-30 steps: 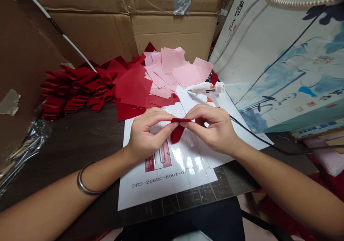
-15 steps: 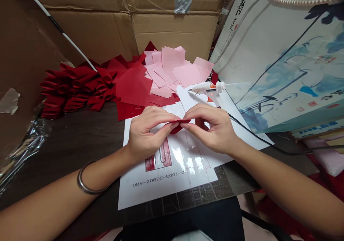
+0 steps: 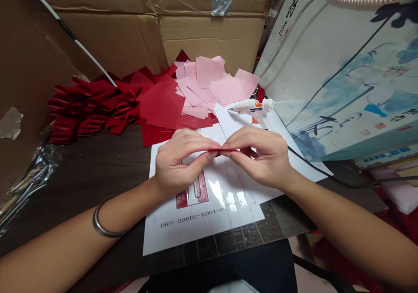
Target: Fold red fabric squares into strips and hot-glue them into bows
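Note:
Both hands meet over a printed white sheet (image 3: pixel 202 236). My left hand (image 3: pixel 183 156) pinches one side of a small folded red piece (image 3: pixel 225 150), paper or fabric, between thumb and fingers. My right hand (image 3: pixel 261 153) pinches its other side, the fingertips nearly touching those of the left. Only a thin red edge shows; the rest is hidden by the fingers. Just beyond the right hand a white hot glue gun (image 3: pixel 251 106) with a glue stick in its back lies on the papers. Flat red squares (image 3: pixel 163 101) and pink squares (image 3: pixel 225 90) are heaped behind the hands.
At left rear, folded red pieces (image 3: pixel 88 110) sit in rows. Cardboard (image 3: pixel 212 40) walls the back; a painted white panel (image 3: pixel 352 75) leans at right. A black cord (image 3: pixel 310 164) crosses the right side, and a white cable (image 3: pixel 88 55) hangs at left.
The red piece is pressed flatter and lower-lying now, with less of it showing below the fingertips. My right hand has shifted slightly right and down; the left has barely moved.

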`<state>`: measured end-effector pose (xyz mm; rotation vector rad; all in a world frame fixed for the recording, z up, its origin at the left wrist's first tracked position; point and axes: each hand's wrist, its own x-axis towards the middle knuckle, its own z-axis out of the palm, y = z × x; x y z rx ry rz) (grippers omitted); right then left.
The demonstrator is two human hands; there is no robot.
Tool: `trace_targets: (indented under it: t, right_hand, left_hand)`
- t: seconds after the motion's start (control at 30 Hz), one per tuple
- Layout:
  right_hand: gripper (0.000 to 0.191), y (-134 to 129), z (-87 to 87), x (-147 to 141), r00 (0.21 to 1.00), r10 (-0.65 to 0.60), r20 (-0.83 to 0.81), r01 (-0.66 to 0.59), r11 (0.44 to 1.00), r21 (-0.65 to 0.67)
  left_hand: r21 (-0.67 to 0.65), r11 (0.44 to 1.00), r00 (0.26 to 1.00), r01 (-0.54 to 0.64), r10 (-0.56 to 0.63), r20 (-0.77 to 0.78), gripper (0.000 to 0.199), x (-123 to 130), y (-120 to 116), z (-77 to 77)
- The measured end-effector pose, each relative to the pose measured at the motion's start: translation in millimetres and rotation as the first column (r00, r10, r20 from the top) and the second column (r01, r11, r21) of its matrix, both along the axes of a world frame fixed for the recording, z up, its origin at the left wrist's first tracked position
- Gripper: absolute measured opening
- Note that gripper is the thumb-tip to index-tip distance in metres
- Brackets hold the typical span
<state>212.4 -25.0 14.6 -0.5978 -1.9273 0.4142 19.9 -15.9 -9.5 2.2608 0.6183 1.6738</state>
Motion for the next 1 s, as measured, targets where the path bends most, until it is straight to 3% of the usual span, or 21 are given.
trace_targets:
  t: [0.53,0.73,1.0]
  right_hand:
    - [0.013,2.1,1.2,3.0,1.0,0.018,0.022,-0.022,0.982,0.187]
    - [0.011,3.7,0.6,4.1,0.998,0.007,0.066,-0.021,0.977,0.21]
    - [0.009,9.0,-3.2,7.0,0.986,0.05,0.159,-0.086,0.969,0.229]
  left_hand:
    - [0.101,0.995,1.0,0.017,-0.02,0.024,0.022,-1.9,0.8,-1.4]
    - [0.165,0.985,0.999,0.049,-0.047,-0.019,0.02,-2.0,0.6,1.1]
    - [0.232,0.973,0.995,0.018,0.005,-0.097,0.02,-2.2,-4.1,6.0]
